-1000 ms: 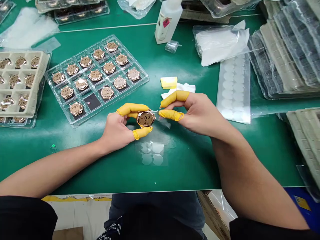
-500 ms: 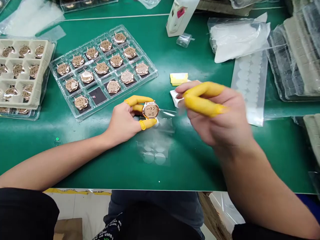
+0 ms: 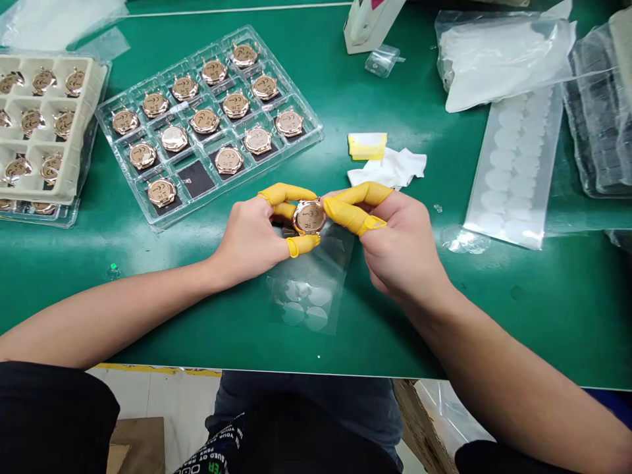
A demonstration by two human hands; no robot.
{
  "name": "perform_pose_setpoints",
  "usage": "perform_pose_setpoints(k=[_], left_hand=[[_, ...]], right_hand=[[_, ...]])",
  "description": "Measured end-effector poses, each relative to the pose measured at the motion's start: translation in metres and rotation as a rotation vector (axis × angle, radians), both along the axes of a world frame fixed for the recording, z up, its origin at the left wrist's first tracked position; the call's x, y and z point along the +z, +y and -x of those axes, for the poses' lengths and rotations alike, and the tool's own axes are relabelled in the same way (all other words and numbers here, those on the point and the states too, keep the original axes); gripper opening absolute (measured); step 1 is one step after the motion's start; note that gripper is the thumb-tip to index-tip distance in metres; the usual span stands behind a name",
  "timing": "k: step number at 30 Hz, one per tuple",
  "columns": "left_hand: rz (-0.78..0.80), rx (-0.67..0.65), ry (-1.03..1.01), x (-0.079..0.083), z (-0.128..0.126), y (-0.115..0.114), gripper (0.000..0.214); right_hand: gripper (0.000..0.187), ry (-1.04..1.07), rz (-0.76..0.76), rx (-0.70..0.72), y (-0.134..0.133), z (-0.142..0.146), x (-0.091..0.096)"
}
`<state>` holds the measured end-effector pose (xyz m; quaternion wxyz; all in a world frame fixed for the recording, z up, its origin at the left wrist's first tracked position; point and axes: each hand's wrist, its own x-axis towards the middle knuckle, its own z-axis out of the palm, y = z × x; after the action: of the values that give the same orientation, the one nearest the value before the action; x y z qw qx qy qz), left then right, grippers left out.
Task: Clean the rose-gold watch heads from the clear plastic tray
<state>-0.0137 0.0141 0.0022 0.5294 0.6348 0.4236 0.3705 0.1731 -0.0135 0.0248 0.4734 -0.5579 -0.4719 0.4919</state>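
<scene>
Centre of frame: left hand (image 3: pixel 251 234) and right hand (image 3: pixel 395 243) meet over the green counter (image 3: pixel 148 289). Both wear yellow finger cots on thumb and first fingers.

The left hand is closed in a pinch on a rose-gold watch case (image 3: pixel 309 217), thumb under it, fingers above and behind, the engraved back facing us. The right hand is also closed: its thumb and forefinger press together on the case's right rim. We cannot tell whether anything thin sits between them.

The case is held just above a clear film sheet (image 3: pixel 309 299) with round stickers, which lies flat on the counter below the hands.

Upper left of centre: a clear blister tray (image 3: pixel 197 179) of matching watch cases, one compartment showing only its black pad. Far left: a beige tray (image 3: pixel 81 131) with more cases.

Just above the right hand: a crumpled white cloth (image 3: pixel 390 170) touching a yellow pad (image 3: pixel 367 146). Right of frame: a long strip of round films (image 3: pixel 513 164), and above it a plastic bag (image 3: pixel 498 56). Top edge: the base of a white bottle (image 3: pixel 368 23).
</scene>
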Motion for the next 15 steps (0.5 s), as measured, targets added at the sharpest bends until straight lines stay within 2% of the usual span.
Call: perform_pose_setpoints(k=[8,15], left_hand=[[-0.035,-0.005,0.054,-0.0003,0.0000,-0.0010,0.049],[-0.030,-0.007,0.064,0.0010,0.0001,-0.0008,0.050]], right_hand=[[0.028,-0.157,-0.032,0.010,-0.0009,-0.0002,-0.0079],[0.025,-0.108,-0.023,-0.006,-0.0014,0.0011,-0.0078]])
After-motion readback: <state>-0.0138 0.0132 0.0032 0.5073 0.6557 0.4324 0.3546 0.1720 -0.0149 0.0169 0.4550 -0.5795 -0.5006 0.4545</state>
